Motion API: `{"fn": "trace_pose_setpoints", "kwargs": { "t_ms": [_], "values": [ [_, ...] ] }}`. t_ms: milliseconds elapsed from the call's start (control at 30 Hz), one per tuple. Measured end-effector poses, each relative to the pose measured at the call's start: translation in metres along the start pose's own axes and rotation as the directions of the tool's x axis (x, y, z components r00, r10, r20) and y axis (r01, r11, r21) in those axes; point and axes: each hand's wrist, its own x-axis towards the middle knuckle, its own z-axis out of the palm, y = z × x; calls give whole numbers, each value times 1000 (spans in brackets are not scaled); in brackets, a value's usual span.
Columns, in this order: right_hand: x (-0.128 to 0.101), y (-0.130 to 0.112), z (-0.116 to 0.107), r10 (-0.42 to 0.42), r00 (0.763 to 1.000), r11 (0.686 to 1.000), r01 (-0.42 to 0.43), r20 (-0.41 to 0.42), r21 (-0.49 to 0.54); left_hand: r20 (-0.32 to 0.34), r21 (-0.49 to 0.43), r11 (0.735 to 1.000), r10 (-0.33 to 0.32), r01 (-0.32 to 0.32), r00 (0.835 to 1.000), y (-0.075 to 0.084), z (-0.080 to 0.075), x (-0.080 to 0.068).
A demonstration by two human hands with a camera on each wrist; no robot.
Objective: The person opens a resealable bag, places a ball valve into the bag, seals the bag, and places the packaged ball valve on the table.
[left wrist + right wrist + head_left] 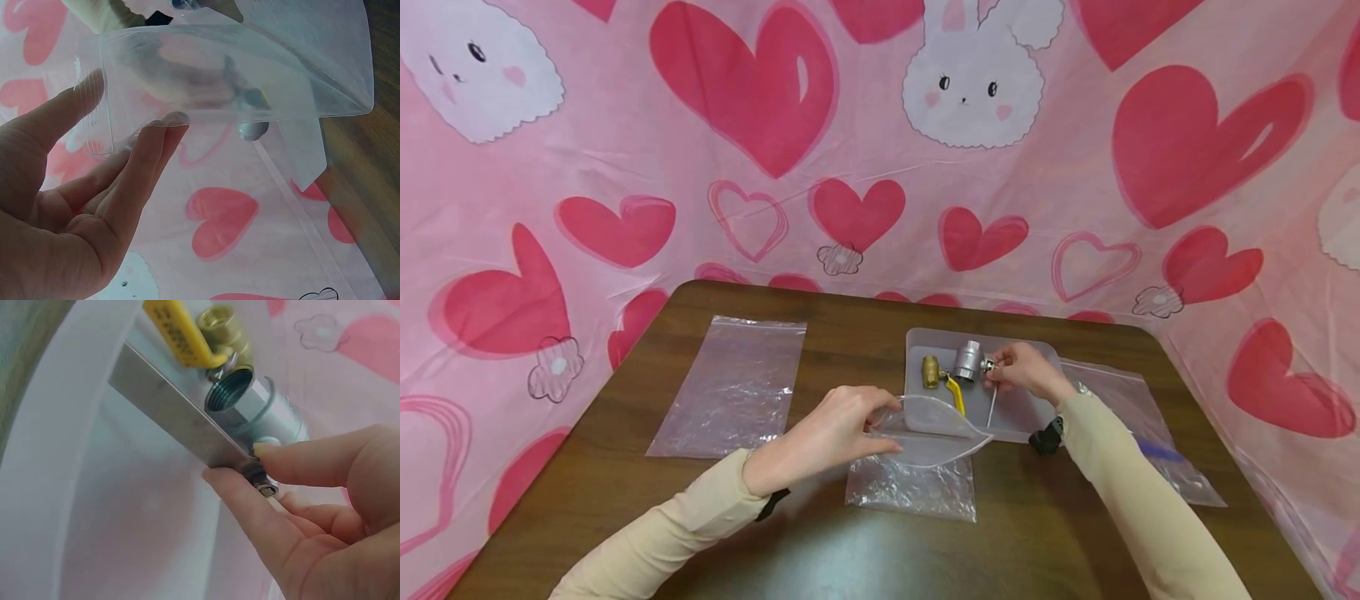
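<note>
My left hand (831, 429) holds a clear zip bag (936, 492) by the left side of its mouth, thumb and fingers apart at the rim. The mouth gapes toward the tray, and through the film in the left wrist view the other hand shows blurred. With thumb and fingers, my right hand (1026, 371) pinches a silver ball valve (969, 361) at the stem end of its flat metal lever (181, 415). Beside this valve lies a brass ball valve (931, 372) with a yellow lever handle (956, 395). Both valves are at the shallow translucent tray (917, 340).
Another clear bag (730, 387) lies flat on the left of the brown wooden table (820, 533). Right of the tray, partly under the right forearm, is a bag (1195, 483) with something blue in it. Heart-patterned pink cloth (865, 108) hangs around the table.
</note>
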Motion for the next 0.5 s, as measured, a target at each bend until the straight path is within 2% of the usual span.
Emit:
{"fn": "trace_pose_setpoints", "kwargs": {
  "t_ms": [233,500],
  "values": [
    [-13,-8,4,-75,993,997,77,-95,22,-9,-14,1000,2,-2,1000,0,1,1],
    [-33,-25,4,-105,971,994,110,-214,13,-7,-14,1000,12,-12,1000,1,2,1]
  ]
}}
